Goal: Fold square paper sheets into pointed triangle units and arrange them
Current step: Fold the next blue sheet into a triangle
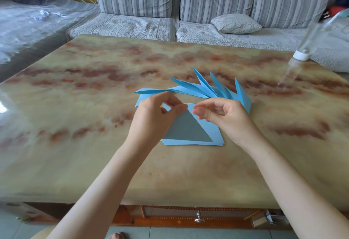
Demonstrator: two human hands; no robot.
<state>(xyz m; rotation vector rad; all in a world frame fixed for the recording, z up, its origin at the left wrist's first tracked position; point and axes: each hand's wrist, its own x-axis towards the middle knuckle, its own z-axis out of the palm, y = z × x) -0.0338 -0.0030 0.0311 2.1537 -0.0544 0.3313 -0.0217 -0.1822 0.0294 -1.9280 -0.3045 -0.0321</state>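
The left hand [160, 114] is pinching the top corner of a folded paper triangle [186, 129], thumb and forefinger closing on the tip while the other fingers are curling in behind. The triangle is looking greyer than the other paper and is lying flat on a stack of blue square sheets [213, 132] in the middle of the bench [94, 106]. The stack's near and right edges are showing from under the triangle.

The right hand [224, 115] is hovering just beside the triangle's tip, over the upper right part of the stack. Its grip is loosely curled, with nothing visible between the fingers, and its fingertips are blurred.

Just behind both hands, a row of finished blue pointed units [205, 89] is fanning out along the far side of the stack, their sharp tips pointing up and away.

A blurred clear bottle [306, 49] with a white cap is sitting at the far right edge of the bench. Behind the bench, a striped grey sofa [132, 2] is carrying a pale cushion [236, 23].
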